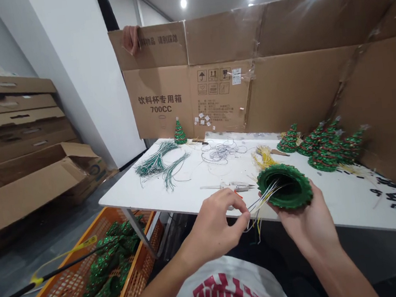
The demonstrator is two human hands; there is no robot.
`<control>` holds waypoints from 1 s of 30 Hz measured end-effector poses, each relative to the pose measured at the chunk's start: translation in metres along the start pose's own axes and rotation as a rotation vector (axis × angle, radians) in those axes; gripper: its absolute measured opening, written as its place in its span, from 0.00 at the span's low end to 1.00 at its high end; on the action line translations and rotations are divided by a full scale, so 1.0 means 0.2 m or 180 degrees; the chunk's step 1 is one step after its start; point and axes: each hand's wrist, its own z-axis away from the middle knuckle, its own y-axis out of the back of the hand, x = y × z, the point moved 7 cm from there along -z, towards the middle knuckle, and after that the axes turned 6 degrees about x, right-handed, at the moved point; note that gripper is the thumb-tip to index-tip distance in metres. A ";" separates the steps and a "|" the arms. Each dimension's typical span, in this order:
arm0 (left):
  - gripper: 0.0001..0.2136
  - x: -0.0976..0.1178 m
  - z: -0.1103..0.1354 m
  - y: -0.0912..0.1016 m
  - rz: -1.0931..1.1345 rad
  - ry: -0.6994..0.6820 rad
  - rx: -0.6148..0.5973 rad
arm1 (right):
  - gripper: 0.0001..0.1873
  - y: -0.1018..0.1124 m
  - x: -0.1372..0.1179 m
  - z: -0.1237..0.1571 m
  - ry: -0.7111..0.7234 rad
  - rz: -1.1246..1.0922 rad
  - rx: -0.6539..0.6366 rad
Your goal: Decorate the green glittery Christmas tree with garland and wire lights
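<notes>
My right hand (308,219) cradles a glittery green cone-shaped tree form (284,187), its hollow open end facing me. A bunch of thin yellow and white wires (261,201) runs out of the cone. My left hand (217,227) pinches some of those wires between thumb and fingers. Beyond the hands, a metal hand tool (227,187) lies on the white table (146,192). Yellow wire strands (264,159) lie just behind the cone. Several beaded green wire stems (158,162) and a tangle of thin wires (220,151) lie further back.
Several finished green bead trees (322,152) stand at the table's right, and a small one (179,132) stands at the back. Cardboard sheets (192,101) wall the far side. An orange crate (120,215) holding green cones sits on the floor at left, with a black rod (31,283) across it.
</notes>
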 end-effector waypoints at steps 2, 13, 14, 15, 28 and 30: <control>0.07 0.03 0.01 0.02 -0.0019 -0.0100 0.0087 | 0.17 -0.02 -0.01 0.03 -0.0052 -0.0024 -0.0080; 0.06 0.22 0.07 0.03 -0.0906 -0.1469 0.1134 | 0.39 -0.03 0.13 0.17 -0.0159 0.0483 -0.0230; 0.06 0.20 0.06 0.01 -0.1007 -0.1566 0.1097 | 0.41 -0.03 0.15 0.19 -0.0192 0.0511 -0.0265; 0.06 0.19 0.05 -0.02 -0.1115 -0.1623 0.1030 | 0.41 -0.03 0.16 0.21 -0.0218 0.0506 -0.0332; 0.06 0.13 0.08 -0.01 -0.1182 -0.1917 0.1487 | 0.23 -0.09 0.16 0.34 -0.0695 0.0066 -0.0894; 0.07 0.14 0.08 -0.01 -0.1224 -0.1939 0.1435 | 0.21 -0.10 0.17 0.34 -0.0764 0.0128 -0.0971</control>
